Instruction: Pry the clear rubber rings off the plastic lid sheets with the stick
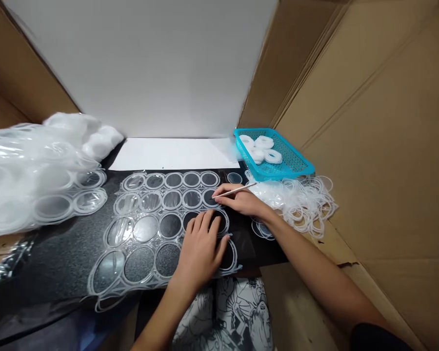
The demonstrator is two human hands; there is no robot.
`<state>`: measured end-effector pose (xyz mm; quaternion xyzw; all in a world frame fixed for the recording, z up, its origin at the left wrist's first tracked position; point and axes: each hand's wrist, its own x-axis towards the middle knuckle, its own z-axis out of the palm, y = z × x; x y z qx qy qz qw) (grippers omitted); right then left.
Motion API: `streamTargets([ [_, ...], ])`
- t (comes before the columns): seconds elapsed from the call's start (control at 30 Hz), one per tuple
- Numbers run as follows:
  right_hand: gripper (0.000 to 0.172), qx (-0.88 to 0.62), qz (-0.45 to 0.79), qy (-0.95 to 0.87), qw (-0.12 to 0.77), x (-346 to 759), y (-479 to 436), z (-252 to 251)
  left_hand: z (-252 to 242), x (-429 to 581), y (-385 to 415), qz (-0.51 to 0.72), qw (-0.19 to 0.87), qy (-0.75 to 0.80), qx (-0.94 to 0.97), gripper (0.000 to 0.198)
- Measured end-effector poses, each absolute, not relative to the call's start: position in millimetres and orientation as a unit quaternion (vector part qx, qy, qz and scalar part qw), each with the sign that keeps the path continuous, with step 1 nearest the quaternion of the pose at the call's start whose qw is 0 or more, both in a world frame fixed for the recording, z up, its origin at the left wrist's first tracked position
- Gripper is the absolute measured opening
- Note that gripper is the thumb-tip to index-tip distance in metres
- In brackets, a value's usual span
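Note:
A clear plastic sheet (158, 214) with rows of white-edged circles lies on the dark speckled table. My left hand (199, 243) rests on the sheet's right part, palm down with fingers spread, covering some circles. Pinched in my right hand (241, 200) is a thin white pen-like tool (237, 189) with a fine dark tip. That tip is at a circle near the right end of the second row from the back; whether it touches the plastic I cannot tell. A single loose disc (234, 178) lies just behind my right hand.
A blue mesh basket (296, 158) holds several white ring bundles (264, 142). Beside it lies a heap of loose thin rings (309, 207). White paper (175, 153) lies at the back. More plastic circle sheets (40, 161) are piled left. Cardboard (388, 146) walls the right side.

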<state>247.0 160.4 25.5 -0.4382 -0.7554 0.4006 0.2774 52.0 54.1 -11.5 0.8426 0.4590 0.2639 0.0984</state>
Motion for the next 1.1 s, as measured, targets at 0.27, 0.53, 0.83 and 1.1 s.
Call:
streamTargets([
  [0.27,0.014,-0.427,0.362,-0.772,0.3,247.7,155.6,15.2,-1.7,53.2,54.7,0.181,0.08,0.499,0.844,0.046],
  [0.53,0.009,-0.42,0.354,-0.78,0.301,248.8,155.4,15.4,-1.4,54.3,53.9,0.181,0.07,0.498,0.846,0.046],
  [0.83,0.019,-0.303,0.22,-0.882,0.286,251.6,155.5,11.0,-1.0,54.9,57.2,0.17,0.082,0.499,0.846,0.048],
  [1.1,0.032,-0.325,0.0,-0.921,0.213,249.7,169.1,10.0,-2.0,55.3,59.1,0.164,0.087,0.501,0.845,0.05],
])
